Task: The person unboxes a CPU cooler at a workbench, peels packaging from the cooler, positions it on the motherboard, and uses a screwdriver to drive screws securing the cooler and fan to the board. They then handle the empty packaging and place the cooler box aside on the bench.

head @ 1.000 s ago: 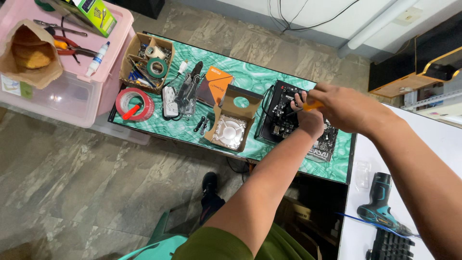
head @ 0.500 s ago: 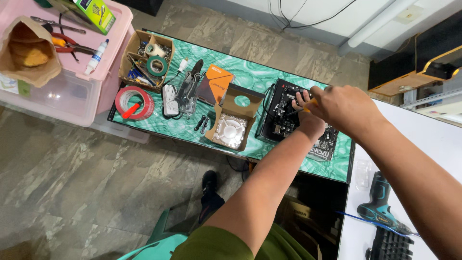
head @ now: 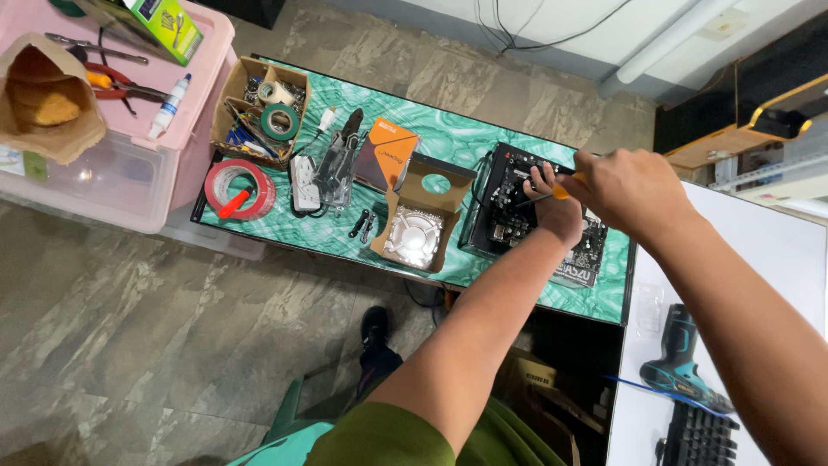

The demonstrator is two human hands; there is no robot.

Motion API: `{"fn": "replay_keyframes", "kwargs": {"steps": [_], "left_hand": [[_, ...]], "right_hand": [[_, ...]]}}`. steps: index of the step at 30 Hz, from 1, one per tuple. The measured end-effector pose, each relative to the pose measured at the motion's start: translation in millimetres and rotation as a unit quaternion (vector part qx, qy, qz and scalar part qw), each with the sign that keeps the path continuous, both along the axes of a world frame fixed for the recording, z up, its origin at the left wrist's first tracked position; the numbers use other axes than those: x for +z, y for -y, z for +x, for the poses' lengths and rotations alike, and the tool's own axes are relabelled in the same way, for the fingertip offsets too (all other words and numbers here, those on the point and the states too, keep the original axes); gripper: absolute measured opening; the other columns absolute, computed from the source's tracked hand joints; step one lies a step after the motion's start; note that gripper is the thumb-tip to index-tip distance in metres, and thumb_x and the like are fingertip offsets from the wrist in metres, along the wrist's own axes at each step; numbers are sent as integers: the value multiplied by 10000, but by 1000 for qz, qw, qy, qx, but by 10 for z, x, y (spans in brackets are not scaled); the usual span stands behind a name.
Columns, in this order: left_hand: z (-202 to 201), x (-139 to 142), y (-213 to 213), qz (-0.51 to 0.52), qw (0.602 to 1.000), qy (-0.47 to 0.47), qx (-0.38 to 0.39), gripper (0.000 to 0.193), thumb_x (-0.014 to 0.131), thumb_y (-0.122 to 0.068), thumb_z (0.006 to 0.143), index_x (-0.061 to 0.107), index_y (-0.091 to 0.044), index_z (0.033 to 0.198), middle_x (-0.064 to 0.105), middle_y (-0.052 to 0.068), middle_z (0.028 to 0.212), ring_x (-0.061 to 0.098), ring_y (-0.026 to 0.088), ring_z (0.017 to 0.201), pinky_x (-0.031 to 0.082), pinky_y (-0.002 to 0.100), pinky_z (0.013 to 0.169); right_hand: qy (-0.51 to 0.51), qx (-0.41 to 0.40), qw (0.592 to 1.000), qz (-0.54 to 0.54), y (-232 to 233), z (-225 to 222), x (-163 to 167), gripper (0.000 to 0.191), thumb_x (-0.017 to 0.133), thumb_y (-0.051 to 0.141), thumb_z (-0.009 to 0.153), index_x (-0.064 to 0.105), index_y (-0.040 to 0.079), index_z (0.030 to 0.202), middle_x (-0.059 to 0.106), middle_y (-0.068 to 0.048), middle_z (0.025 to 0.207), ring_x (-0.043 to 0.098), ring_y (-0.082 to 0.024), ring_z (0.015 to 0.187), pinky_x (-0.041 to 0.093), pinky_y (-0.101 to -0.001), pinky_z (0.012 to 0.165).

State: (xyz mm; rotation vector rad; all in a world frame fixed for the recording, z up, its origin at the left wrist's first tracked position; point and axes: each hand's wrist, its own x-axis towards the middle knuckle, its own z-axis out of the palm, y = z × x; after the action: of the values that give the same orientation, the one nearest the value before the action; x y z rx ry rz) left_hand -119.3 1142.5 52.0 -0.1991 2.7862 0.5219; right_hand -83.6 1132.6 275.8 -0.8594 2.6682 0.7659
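Working on a black circuit board (head: 509, 207), both hands meet over its far right part. A screwdriver with an orange handle (head: 561, 191) is gripped in the closed right hand (head: 634, 190), and its thin shaft is pointed left and down at the board. The left hand (head: 556, 207) is laid on the board just beside the tip, fingers curled, pressing it flat; whether something small is pinched there cannot be told.

The board lies on the right part of a green marbled desk (head: 448, 129), partly on a dark printed sheet. It looks like a screw is being turned, so the job seems to be in the middle — how many screws are done cannot be seen.

Left of the board an open cardboard box (head: 423, 211) is set, with a shiny round metal part inside, and an orange packet is leaned behind it. Farther left a white power strip (head: 304, 181), a red roll of tape (head: 239, 188) and a small box of tapes and bits (head: 263, 112) are seen. A pink plastic bin (head: 112, 129) with pliers and a brown paper bag is placed at the far left.

At the right a white desk (head: 776, 259) is seen, with a blue cordless drill (head: 681, 362) and a keyboard at the near edge. The floor is grey stone tile.
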Motion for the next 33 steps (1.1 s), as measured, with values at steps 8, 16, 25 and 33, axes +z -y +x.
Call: {"fn": "replay_keyframes", "kwargs": {"steps": [8, 16, 25, 33], "left_hand": [[-69, -338, -193, 46, 975, -185, 116, 526, 495, -293, 1041, 452, -146, 1545, 188, 257, 1695, 138, 516, 1556, 127, 680, 1220], [-9, -24, 14, 67, 998, 3, 8, 887, 609, -439, 847, 259, -119, 1596, 68, 234, 1648, 41, 500, 1491, 87, 641, 1157], [-127, -251, -89, 71, 988, -79, 108, 521, 427, -318, 1050, 427, -139, 1538, 166, 176, 1695, 105, 433, 1558, 126, 625, 1216], [-173, -263, -71, 79, 989, -75, 103, 561, 449, -303, 1024, 402, -107, 1547, 111, 185, 1705, 45, 457, 1550, 80, 644, 1210]], "right_hand": [[87, 14, 985, -148, -182, -210, 22, 434, 583, 431, 973, 536, 53, 1181, 710, -244, 876, 715, -445, 802, 577, -528, 711], [36, -56, 988, -138, 129, -144, 109, 457, 564, 462, 962, 553, 91, 1229, 732, -236, 837, 711, -465, 805, 561, -573, 699], [-3, -49, 995, -83, 108, -190, 31, 405, 540, 480, 1006, 574, 108, 1162, 734, -224, 916, 729, -432, 860, 589, -516, 739], [50, -103, 992, -45, 139, -186, 175, 440, 618, 478, 1007, 517, 103, 1213, 743, -228, 866, 730, -447, 873, 578, -540, 772]]}}
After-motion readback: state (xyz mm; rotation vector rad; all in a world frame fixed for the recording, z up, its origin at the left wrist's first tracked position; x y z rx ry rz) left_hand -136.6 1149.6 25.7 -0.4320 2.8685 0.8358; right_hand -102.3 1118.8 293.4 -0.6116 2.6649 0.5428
